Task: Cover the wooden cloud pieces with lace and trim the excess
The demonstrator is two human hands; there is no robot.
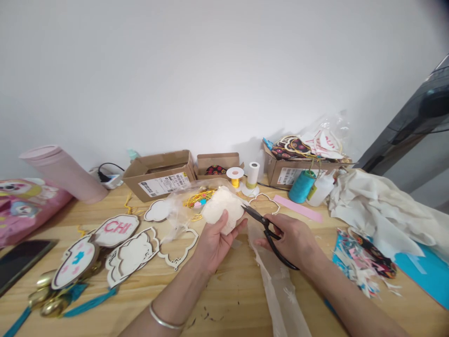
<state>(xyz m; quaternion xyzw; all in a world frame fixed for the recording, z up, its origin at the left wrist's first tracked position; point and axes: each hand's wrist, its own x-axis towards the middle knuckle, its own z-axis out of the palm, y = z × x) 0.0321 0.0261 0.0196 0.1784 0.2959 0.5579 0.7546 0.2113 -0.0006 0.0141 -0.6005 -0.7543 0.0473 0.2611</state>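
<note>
A cream, scallop-edged fabric piece (221, 206) is gripped in my left hand (219, 245), the thumb on its near face and the fingers behind. My right hand (293, 241) holds black scissors (268, 229) by the handles. Their blade tips touch or nearly touch the fabric's right edge; whether cloth lies between the blades I cannot tell. Below the hands, a sheer white fabric strip (280, 295) runs toward the table's front edge. Pale scalloped frames (178, 248) and a cloud-shaped stack (131, 255) lie left of my left hand.
Cardboard boxes (159, 175) stand along the wall, with thread spools (302, 186) and a white glue bottle (321, 189) near them. Fabric scraps (361, 264) and crumpled cloth (375, 201) lie right. At left are a phone (26, 262), a pink tumbler (66, 173) and brass bells (54, 304).
</note>
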